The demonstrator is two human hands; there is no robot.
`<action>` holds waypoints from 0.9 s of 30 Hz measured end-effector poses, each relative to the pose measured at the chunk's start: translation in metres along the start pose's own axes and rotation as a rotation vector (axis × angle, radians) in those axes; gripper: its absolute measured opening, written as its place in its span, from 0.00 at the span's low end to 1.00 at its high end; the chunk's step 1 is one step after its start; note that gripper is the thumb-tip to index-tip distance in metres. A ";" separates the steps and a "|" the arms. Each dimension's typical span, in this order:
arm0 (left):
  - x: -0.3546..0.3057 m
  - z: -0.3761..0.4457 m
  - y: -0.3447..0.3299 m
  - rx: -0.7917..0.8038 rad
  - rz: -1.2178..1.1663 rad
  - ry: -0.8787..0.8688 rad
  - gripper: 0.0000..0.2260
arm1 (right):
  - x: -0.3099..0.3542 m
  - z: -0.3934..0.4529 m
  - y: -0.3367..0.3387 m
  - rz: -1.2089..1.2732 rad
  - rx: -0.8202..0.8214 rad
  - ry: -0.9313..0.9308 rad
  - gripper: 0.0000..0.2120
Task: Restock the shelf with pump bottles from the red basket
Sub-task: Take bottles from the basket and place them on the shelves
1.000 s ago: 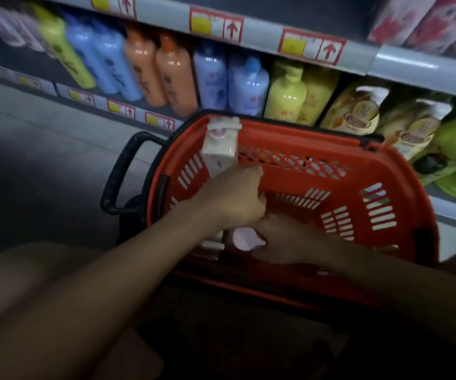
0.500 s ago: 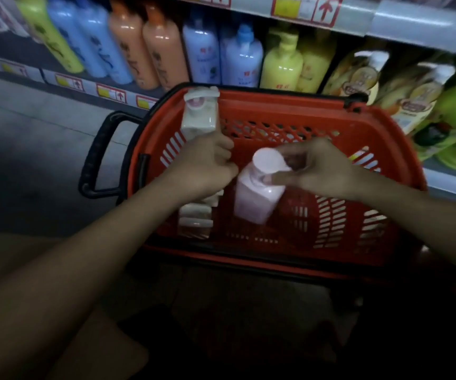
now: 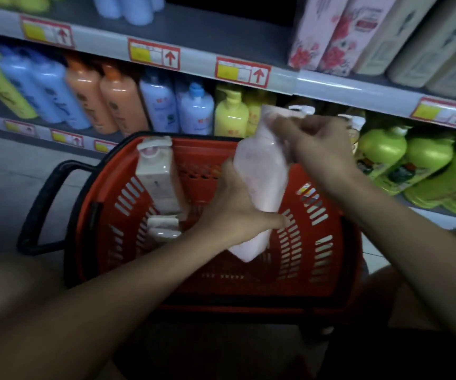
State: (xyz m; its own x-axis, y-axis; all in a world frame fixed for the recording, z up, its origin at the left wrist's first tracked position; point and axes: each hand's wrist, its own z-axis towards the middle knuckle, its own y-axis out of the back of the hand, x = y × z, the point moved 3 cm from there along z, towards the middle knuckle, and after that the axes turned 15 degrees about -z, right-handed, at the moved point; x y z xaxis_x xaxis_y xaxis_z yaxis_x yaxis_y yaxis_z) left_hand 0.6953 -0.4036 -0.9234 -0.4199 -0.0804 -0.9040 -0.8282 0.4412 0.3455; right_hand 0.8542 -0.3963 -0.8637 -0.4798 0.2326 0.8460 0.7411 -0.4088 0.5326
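Head view, present moment: I hold one pale pink plastic pump bottle (image 3: 262,174) above the red slatted plastic basket (image 3: 317,215), both hands clamped on it. My left hand (image 3: 235,212) wraps the lower body from the near left side, thumb stretched across the front; my right hand (image 3: 320,149) is curled round the neck and top, where motion blur hides the pump head, so I cannot tell whether the nozzle is seated or turned. The bottle is tilted, top toward the shelving, base hanging over the basket's interior and clear of its floor. Step in hand, by my judgement: the lift-out is done and the carry to the shelf is pending. The next move calls for swinging the bottle to the far side, over the basket rim, and setting it upright in a free slot; the grey metal shelf (image 3: 221,37) above the price strip shows bare surface. The bottle's wall looks smooth, glossy and slightly flattened, likely to slip if held loosely. Remaining stock: a tall white rectangular pump bottle (image 3: 157,174) leans upright against the basket's left wall, with further white bottle tops (image 3: 163,227) lying low beside it. The basket's black loop handle (image 3: 43,204) projects left. Orange, blue and yellow bottles fill the lower shelf behind.
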 end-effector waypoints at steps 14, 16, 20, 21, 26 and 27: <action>-0.045 0.029 0.020 0.213 -1.151 0.278 0.27 | 0.001 -0.032 -0.028 0.345 0.639 -0.175 0.29; -0.054 0.024 0.034 0.204 -1.181 0.298 0.37 | 0.013 -0.029 -0.023 0.304 0.634 -0.136 0.31; -0.066 0.016 0.052 0.206 -1.124 0.254 0.41 | 0.024 -0.022 -0.013 0.209 0.629 -0.136 0.36; -0.074 0.012 0.054 0.219 -1.089 0.251 0.39 | 0.025 -0.023 -0.012 0.242 0.635 -0.154 0.37; -0.078 0.012 0.070 0.075 -0.605 0.028 0.34 | 0.023 -0.040 -0.007 0.341 0.439 -0.325 0.30; -0.073 0.011 0.071 0.036 -0.575 0.034 0.36 | 0.019 -0.042 -0.008 0.325 0.349 -0.326 0.29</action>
State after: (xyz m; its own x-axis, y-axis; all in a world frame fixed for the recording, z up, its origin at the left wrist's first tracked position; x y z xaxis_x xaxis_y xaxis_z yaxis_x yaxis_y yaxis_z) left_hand 0.6717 -0.3565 -0.8355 0.0822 -0.3448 -0.9351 -0.9139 0.3482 -0.2088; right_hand 0.8196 -0.4263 -0.8532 -0.0725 0.4266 0.9015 0.9639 -0.2022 0.1732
